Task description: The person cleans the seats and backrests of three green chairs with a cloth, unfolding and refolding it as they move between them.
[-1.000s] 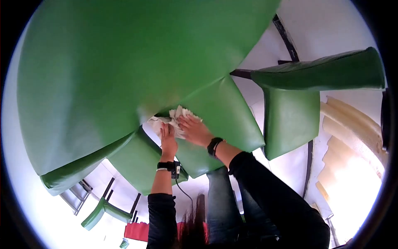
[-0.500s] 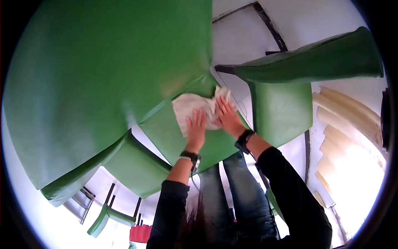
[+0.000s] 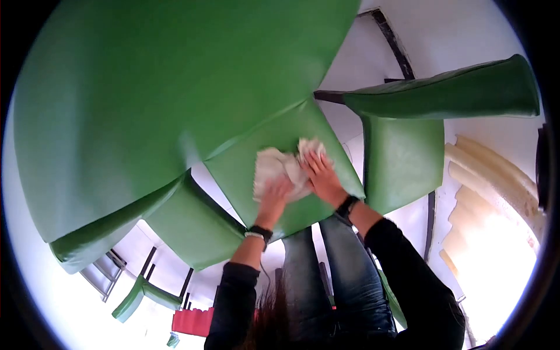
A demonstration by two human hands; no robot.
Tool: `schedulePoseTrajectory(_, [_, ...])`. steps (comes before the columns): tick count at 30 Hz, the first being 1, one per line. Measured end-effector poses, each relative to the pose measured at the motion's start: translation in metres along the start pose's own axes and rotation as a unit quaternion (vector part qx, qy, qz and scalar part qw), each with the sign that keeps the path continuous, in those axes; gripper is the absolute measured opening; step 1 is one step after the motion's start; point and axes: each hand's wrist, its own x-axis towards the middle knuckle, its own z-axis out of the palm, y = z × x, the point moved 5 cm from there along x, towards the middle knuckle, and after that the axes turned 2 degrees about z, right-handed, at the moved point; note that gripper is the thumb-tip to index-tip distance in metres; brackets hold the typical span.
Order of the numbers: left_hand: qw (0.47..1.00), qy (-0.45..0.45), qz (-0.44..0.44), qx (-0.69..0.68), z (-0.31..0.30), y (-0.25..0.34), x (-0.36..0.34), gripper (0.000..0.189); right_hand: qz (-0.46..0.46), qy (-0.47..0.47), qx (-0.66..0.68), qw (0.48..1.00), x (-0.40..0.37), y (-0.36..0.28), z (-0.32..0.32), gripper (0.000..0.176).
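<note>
Pale floor (image 3: 345,65) shows around the green seat (image 3: 286,128), one chair (image 3: 403,160) to its right, another (image 3: 192,224) to its left, its broad backrest (image 3: 175,87) beyond. On the seat's middle lies a beige cloth (image 3: 272,163), longer crosswise, directly under both hands, neither nearer. The right grip (image 3: 324,181) presses its bunched right end, fingers outstretched, unclenched; the left grip (image 3: 276,192), blurred, lies palm-down, fingers extended.

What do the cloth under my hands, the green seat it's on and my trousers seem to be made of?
Cloth: soft, matt fabric, judging by its folds and bunching; the fibre is unclear.
Green seat: probably vinyl or leather, given its smooth surface and soft sheen.
Trousers: likely denim, with a matt finish, going by the faded patches on blue.
</note>
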Motion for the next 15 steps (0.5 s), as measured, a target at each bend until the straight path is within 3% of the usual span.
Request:
schedulePoseTrajectory(2, [0.993, 0.090, -0.076, 0.031, -0.034, -0.041, 0.022, 0.055, 0.001, 0.060, -0.008, 0.998, 0.050, -0.001, -0.025, 0.060])
schedulePoseTrajectory(4, [0.979, 0.131, -0.155, -0.037, -0.072, -0.069, 0.033, 0.060, 0.004, 0.125, 0.025, 0.992, 0.090, 0.003, -0.039, 0.059])
schedulePoseTrajectory(8, [0.974, 0.124, -0.172, -0.079, -0.076, -0.076, 0.024, 0.063, 0.028, 0.125, 0.034, 0.991, 0.096, -0.010, -0.038, 0.057])
schedulePoseTrajectory(10, [0.966, 0.160, -0.195, -0.057, -0.047, -0.057, 0.004, 0.062, -0.010, 0.067, 0.006, 0.998, 0.067, -0.018, -0.016, 0.058])
schedulePoseTrajectory(12, [0.977, 0.103, -0.177, -0.054, -0.002, -0.028, -0.024, 0.058, -0.038, -0.020, 0.011, 0.999, 0.024, -0.032, 0.004, 0.059])
schedulePoseTrajectory(15, [0.992, 0.021, -0.122, -0.037, 0.047, 0.034, -0.074, 0.055, -0.050, -0.075, 0.006, 0.996, -0.050, -0.045, 0.037, 0.060])
